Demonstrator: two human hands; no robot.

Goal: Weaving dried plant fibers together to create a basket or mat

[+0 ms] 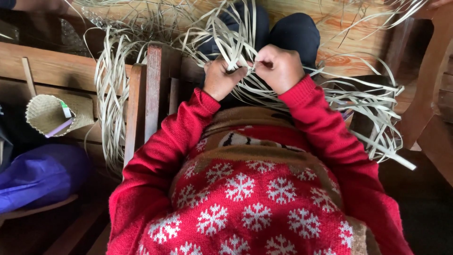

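Pinching strips [245,56], fingertips [252,66] hidden

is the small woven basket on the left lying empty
No, the small woven basket has a purple stick-like item and a small white one poking out of its open mouth.

Two hands working pale leaf strips above the lap

At upper centre, the left hand [221,78] and right hand [279,68] pinch the strips [236,47] between them; a small woven basket [47,114] sits at middle left, a purple bag [40,174] below it.
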